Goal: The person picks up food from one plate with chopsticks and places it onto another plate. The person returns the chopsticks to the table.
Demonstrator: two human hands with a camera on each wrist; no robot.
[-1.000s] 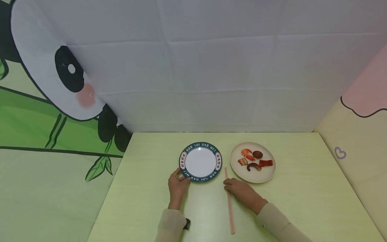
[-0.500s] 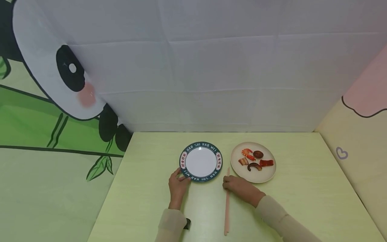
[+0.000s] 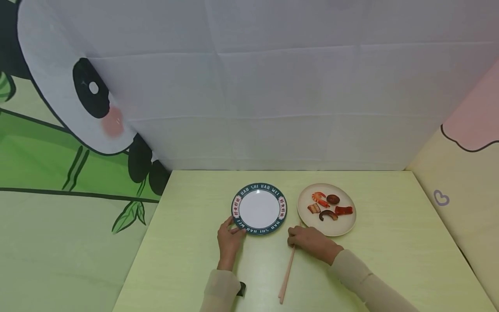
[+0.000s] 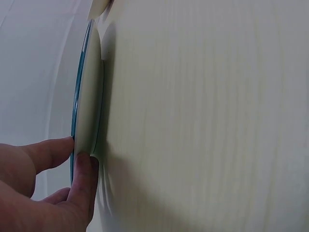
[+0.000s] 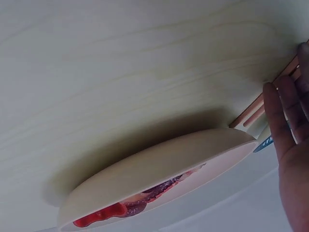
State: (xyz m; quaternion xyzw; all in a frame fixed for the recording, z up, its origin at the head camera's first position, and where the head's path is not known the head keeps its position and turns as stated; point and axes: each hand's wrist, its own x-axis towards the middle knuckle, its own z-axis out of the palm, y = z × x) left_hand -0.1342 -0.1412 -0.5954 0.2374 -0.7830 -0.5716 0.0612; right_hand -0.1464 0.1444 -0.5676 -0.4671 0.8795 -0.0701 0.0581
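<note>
My left hand [image 3: 229,239] pinches the near left rim of a white plate [image 3: 259,210] with a dark green lettered border. In the left wrist view the thumb lies on the plate's upper side and the fingers [image 4: 83,179] are beneath it. My right hand [image 3: 315,245] grips a pair of pink chopsticks [image 3: 287,273] near their far end; their near ends point toward me, slanting left. Just beyond that hand, a cream plate [image 3: 312,223] carries a shrimp [image 3: 320,199], a round brown piece [image 3: 332,199], a red strip [image 3: 343,210] and other small food pieces.
Both plates stand side by side on the pale yellow table [image 3: 187,260], a narrow gap between them. A white cloth wall [image 3: 273,108] rises behind the table's far edge. Printed panels [image 3: 58,238] flank it.
The right hand has turned the chopsticks: their near ends have swung left while the far ends point right. The left hand and both plates have stayed put.
</note>
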